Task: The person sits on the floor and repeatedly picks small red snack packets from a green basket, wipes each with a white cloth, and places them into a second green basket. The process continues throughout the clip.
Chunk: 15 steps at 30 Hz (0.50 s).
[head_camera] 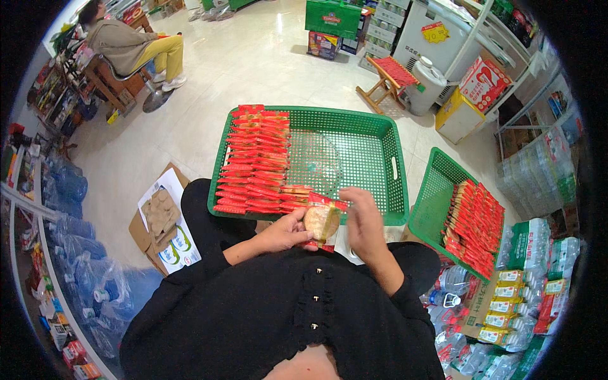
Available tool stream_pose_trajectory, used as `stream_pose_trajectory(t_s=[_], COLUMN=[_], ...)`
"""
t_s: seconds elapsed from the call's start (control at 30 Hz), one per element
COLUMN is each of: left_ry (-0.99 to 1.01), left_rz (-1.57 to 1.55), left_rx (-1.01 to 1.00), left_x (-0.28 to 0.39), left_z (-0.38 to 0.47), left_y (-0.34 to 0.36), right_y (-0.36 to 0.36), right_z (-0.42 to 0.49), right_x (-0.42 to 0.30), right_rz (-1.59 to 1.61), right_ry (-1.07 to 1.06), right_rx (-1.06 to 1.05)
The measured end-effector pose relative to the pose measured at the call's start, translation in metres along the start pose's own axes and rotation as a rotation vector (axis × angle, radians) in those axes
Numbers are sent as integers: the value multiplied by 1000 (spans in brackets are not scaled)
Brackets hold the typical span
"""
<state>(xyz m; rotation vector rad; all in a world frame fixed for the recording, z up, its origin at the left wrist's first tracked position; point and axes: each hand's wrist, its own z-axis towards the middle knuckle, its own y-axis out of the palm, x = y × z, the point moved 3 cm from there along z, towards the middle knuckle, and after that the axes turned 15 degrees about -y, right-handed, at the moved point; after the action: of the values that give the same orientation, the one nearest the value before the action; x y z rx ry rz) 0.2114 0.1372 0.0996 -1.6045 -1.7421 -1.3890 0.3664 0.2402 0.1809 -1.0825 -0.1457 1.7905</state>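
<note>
My left hand pinches a packet with a round pale cracker in a clear and red wrapper. Just right of it, my right hand is raised, slightly blurred, with fingers curved apart and nothing visible in them. Both hands are at the near rim of a green plastic basket in front of me. On its left side, red-wrapped packets stand on edge in two long rows. A short third row begins at the near edge, partly behind the held packet.
A second green basket, tilted at my right, holds more red packets. Bottled drinks stand below it. Flattened cardboard lies at my left, near large blue bottles. A folding stool and a seated person are farther off.
</note>
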Motion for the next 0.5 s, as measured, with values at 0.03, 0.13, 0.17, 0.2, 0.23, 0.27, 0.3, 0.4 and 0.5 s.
stream_pose_trajectory(t_s=[0.03,0.13,0.17,0.2,0.23,0.27,0.3,0.4,0.5], left_ry=[16,65,18,-26,-70,-57,-20,30,43], left_rz=[109,437,302,164,27,-18,-34,-32,63], left_rx=[27,102,85,73,60,-14,-21,-22,-7], left_x=[1,2,1,0,-3,-10,-8,-2,6], left_z=[0,-1,-1,-1,-1,2,1,-6,-8], left_y=[-3,-8,-8,-9,-9,-12,-11,-5,0], right_y=[8,47,56,55,52,46,34,2,14], right_z=[6,7,4,5,6,8,8,2,-8], right_x=[-11,-9,-2,3,9,14,21,43,46], right_rz=[-39,-79,-149,-192,-235,-279,-230,193,1009], right_ry=[-128,-289,-298,-285,-272,-258,-112,243,451], right_rx=[-19,-321,-363,-341,-319,-296,-167,221,371])
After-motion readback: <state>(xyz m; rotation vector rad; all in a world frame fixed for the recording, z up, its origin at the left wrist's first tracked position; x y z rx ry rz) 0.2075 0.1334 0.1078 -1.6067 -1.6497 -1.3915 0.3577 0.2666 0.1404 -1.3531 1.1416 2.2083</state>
